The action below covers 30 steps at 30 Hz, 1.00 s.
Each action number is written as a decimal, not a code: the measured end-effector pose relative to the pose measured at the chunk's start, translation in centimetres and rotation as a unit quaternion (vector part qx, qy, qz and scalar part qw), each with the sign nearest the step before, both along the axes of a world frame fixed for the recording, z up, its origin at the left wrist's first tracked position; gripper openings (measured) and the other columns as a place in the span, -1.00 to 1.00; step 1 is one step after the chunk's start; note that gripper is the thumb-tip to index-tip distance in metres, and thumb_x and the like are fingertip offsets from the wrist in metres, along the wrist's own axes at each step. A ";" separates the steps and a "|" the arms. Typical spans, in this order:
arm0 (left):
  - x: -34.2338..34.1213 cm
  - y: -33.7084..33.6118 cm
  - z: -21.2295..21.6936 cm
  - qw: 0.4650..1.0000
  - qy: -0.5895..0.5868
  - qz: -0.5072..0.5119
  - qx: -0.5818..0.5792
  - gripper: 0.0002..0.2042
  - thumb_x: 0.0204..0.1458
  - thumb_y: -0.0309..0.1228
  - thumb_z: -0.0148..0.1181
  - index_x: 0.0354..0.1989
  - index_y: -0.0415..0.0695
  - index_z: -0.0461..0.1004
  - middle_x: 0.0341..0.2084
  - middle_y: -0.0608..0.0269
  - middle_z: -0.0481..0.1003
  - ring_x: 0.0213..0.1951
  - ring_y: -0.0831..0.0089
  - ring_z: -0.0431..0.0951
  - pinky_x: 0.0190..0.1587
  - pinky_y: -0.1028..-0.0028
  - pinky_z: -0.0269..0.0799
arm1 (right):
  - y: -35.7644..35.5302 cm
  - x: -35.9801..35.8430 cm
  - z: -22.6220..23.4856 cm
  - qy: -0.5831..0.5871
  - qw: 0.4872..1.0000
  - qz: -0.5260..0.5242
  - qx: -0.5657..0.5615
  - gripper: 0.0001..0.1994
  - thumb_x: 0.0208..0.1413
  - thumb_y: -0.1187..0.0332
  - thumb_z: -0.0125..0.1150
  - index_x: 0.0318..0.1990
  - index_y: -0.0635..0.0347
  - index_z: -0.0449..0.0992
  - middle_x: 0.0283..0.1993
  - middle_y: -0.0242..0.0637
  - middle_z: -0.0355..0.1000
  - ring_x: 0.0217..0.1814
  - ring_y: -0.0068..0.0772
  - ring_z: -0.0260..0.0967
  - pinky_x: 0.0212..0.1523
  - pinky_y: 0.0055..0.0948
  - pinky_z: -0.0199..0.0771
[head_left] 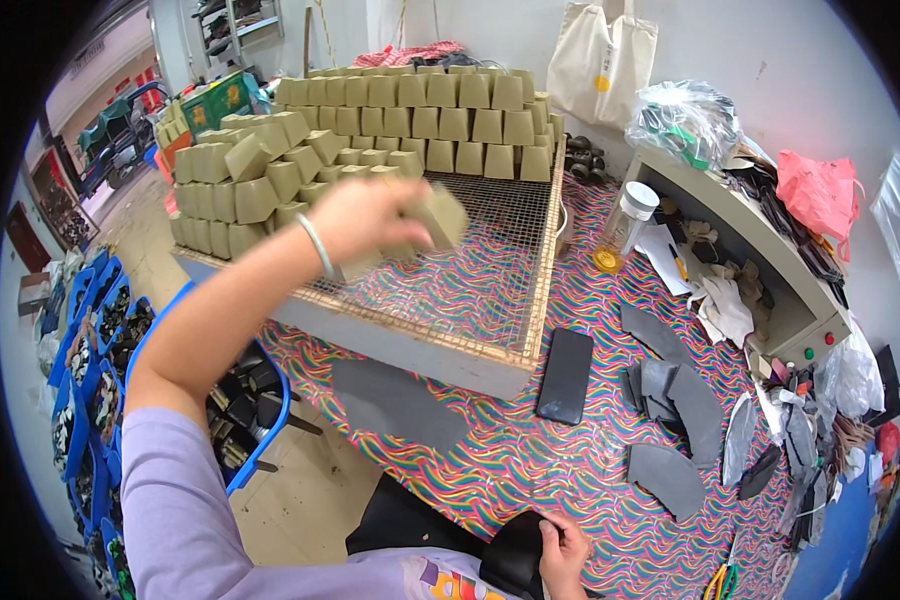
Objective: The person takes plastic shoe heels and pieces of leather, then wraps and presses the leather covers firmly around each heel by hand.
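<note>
Left hand (pixel 368 212): above the mesh-topped frame, blurred; fingers bent around one tapered olive block (pixel 442 220), thumb side toward the right. Whether the block touches the mesh: cannot tell. Pale bangle (pixel 315 245) at the wrist.

Right hand (pixel 565 552): low, near the front edge of the tabletop; fingers drawn together at the edge of a black curved piece (pixel 515 556).

Mesh-topped frame (pixel 410 338): wire grid with a light edge and pale grey sides, standing on the tabletop (pixel 530 470), which bears a multicoloured wave pattern. Bare grid at the front right.

Stacked olive blocks (pixel 440 122): several tiers along the back of the frame; a second, less regular heap at its left, some blocks tilted.

Dark phone (pixel 565 376): flat, just right of the frame.

Grey curved pieces (pixel 692 410): partly overlapping, right of the phone; one lies apart, nearer the front. A larger grey sheet (pixel 398 403) lies before the frame.

Clear jar (pixel 625 228), white lid: right of the frame, amber contents at the bottom.

Beige machine housing (pixel 770 235): far right, with red and green buttons; pale gloves (pixel 720 307) at its opening.

Blue basket (pixel 282 395): left of the tabletop, below the left arm, holding dark and olive pieces.
</note>
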<state>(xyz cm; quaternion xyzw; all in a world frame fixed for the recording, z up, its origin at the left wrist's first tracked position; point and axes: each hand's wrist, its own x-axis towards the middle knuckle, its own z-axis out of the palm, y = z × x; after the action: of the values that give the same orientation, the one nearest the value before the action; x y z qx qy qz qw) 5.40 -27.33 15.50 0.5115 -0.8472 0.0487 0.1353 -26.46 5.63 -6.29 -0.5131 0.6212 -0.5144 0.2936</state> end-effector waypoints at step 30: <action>-8.3 26.5 -17.3 0.729 0.640 -0.027 0.241 -0.50 0.14 -0.56 0.07 0.29 -0.19 0.17 0.25 0.06 0.17 0.09 0.38 0.34 0.09 0.42 0.33 | -1.3 4.8 3.8 -0.312 0.919 0.242 0.020 -0.86 0.11 0.53 0.14 -0.19 0.28 0.56 0.46 0.20 -0.28 0.49 -0.11 -0.13 0.28 -0.30 0.09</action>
<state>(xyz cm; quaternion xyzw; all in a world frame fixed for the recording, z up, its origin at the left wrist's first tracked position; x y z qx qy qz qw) -2.94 -0.87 -1.81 0.4135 -0.5567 -0.4995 0.5193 -21.67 4.35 -2.53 -0.4552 0.3653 -0.5491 0.5982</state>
